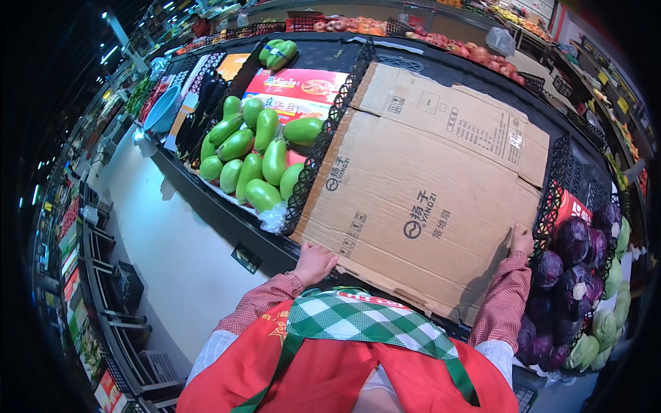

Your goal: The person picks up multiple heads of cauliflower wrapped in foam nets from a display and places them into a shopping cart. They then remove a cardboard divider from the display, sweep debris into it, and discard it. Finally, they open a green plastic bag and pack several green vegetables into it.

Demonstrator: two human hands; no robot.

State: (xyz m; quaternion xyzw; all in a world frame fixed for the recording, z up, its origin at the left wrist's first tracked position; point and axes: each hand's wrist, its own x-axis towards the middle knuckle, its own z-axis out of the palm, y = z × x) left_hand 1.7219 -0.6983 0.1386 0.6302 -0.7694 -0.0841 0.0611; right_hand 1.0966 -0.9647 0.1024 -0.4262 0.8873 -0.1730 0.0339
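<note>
A large flattened cardboard sheet (413, 175) with printed marks lies on the sloping produce stand before me, between two black plastic lattice dividers. My left hand (315, 264) rests at its lower left corner, fingers bent over the front edge; whether it grips is unclear. At the right edge, beside the right divider (550, 191), is my right hand (521, 240), its thumb raised over the board and the other fingers partly hidden. The left divider (330, 129) runs along the sheet's left side.
Green gourds (267, 129) and dark eggplants (209, 98) lie left of the sheet. Purple cabbages (572, 240) and green cabbages (604, 325) are heaped at the right. Pomegranates (480, 54) line the far side. The stand's black front edge (206, 206) borders a pale floor.
</note>
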